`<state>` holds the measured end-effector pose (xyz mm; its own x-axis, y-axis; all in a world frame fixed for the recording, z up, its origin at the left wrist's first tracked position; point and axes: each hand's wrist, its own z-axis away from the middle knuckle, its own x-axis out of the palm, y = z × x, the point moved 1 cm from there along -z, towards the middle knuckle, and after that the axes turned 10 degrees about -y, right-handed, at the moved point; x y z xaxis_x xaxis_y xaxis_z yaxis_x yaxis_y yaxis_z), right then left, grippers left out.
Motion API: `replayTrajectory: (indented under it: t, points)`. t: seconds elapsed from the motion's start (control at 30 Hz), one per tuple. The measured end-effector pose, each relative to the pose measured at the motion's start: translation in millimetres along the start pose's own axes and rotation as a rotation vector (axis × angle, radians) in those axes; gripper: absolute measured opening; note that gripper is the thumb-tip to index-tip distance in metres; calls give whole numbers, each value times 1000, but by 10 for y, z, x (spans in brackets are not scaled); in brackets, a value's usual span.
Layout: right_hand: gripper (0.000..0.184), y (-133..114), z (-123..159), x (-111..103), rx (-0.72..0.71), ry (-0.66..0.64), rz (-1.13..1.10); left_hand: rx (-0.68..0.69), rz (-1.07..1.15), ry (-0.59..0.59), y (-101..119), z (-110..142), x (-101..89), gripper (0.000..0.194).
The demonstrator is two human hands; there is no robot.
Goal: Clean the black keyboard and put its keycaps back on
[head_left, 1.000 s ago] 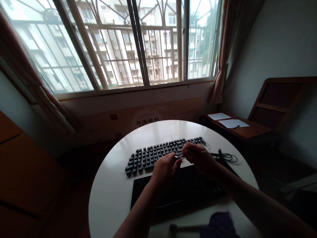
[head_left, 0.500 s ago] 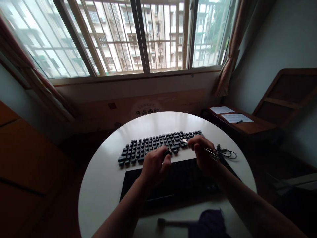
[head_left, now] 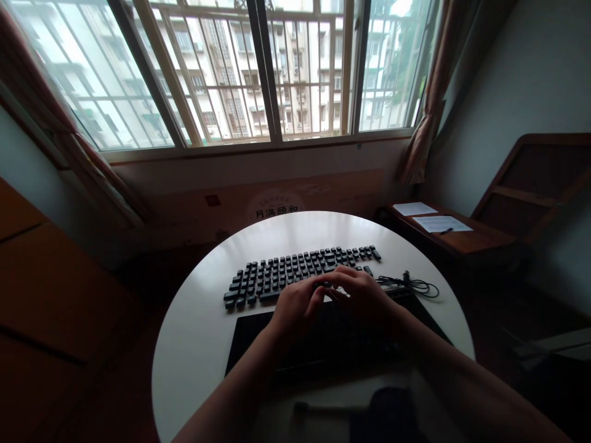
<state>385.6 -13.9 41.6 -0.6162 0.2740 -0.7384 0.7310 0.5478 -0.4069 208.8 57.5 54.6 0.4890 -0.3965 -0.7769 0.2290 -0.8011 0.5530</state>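
My left hand (head_left: 295,306) is closed, with a small dark keycap (head_left: 322,285) between thumb and fingers. Its fingertips meet those of my right hand (head_left: 364,294), which is curled closed around a thin, shiny wire-like tool (head_left: 339,291), mostly hidden by the fingers. Both hands hover over the back edge of a black keyboard base (head_left: 252,344), whose middle is covered by my hands and shadow. Just beyond, many loose black keycaps (head_left: 272,271) stand in rows on the white round table (head_left: 189,344).
A coiled black cable (head_left: 415,285) lies right of the keyboard base. Near me are a stick-like item with a dark tip (head_left: 302,408) and a dark cloth-like bundle (head_left: 385,415), both dim. Papers (head_left: 441,222) and a pen rest on a wooden chair (head_left: 489,237) at the right.
My right hand has moved left and turned inward to meet my left hand. The tool's white end and wires, visible before, are now mostly hidden. The view has shifted slightly.
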Motion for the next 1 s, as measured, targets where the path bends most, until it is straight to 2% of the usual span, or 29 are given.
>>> replayTrajectory:
  t: [0.17, 0.3, 0.37, 0.43, 0.5, 0.57, 0.67, 0.83, 1.0]
  points:
    - [24, 52, -9, 44, -13, 14, -38, -15, -50, -38, -46, 7, 34, 43]
    - [19, 50, -14, -4, 2, 45, -54, -50, -149, -38, -42, 3, 54, 42]
    - [19, 87, -8, -66, 57, 61, -22, -103, -210, -35, -35, -5, 39, 44]
    - [20, 173, 4, -134, 176, 61, 30, -147, -246, -42, -29, -13, 17, 45]
    - [22, 295, 19, -175, 335, -20, 82, -174, -267, -74, -23, -17, 8, 42]
    - [21, 419, 34, -172, 481, -157, 126, -193, -292, -121, -16, -16, 22, 36]
    - [20, 538, 51, -108, 607, -298, 172, -149, -337, -220, 17, 0, 82, 28]
    - [24, 554, 56, 6, 676, -395, 184, 2, -387, -412, 106, 45, 169, 24]
    - [25, 554, 60, 33, 684, -387, 181, 27, -372, -432, 133, 67, 180, 23]
